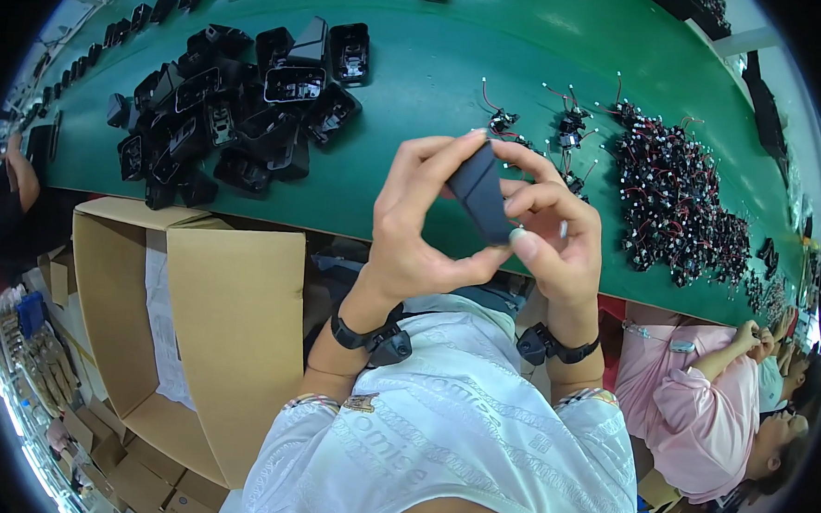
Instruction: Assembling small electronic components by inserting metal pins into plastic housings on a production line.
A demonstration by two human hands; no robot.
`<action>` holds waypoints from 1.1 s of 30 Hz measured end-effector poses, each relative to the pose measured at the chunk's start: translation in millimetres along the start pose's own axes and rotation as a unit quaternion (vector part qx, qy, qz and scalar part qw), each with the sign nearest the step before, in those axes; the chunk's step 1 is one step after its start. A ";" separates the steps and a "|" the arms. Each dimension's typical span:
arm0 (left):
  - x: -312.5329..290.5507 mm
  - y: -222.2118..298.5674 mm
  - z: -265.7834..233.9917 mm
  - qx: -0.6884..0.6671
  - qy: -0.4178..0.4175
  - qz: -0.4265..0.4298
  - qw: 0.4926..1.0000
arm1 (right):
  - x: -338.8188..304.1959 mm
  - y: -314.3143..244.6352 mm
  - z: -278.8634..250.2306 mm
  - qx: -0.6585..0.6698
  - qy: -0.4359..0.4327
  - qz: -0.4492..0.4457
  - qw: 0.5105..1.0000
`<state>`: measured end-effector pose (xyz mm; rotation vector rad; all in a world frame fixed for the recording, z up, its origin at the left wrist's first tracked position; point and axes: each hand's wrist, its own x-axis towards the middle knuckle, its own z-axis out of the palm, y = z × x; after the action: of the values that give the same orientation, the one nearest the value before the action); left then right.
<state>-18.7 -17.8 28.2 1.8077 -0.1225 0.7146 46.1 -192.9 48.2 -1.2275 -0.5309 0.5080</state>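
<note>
A black plastic housing (pixel 482 193) is held tilted in front of my chest, over the near edge of the table. My left hand (pixel 411 215) is closed on its left side, fingertips at the top end and thumb at the bottom. My right hand (pixel 560 229) curls against the housing's right side, with the index finger at the top and the thumb near the lower end. Small pale bits show by the right fingers, too small to name. The inside of the housing is hidden from this view. Both wrists wear black straps with small devices.
A pile of black housings (pixel 242 108) lies left on the green table (pixel 458 55). Small wired parts (pixel 570 126) lie ahead right, beside a large heap of them (pixel 674 191). An open cardboard box (pixel 234 340) stands at my left. A person in pink (pixel 690 410) sits at right.
</note>
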 end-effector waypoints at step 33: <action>17.5 -14.9 5.6 -0.034 -0.042 -0.011 0.999 | 27.2 -6.6 -16.8 -0.039 -0.037 0.000 0.999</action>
<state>3.9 -12.8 24.0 1.7717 -0.1787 0.6124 78.2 -189.9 53.2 -1.2879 -0.6179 0.5382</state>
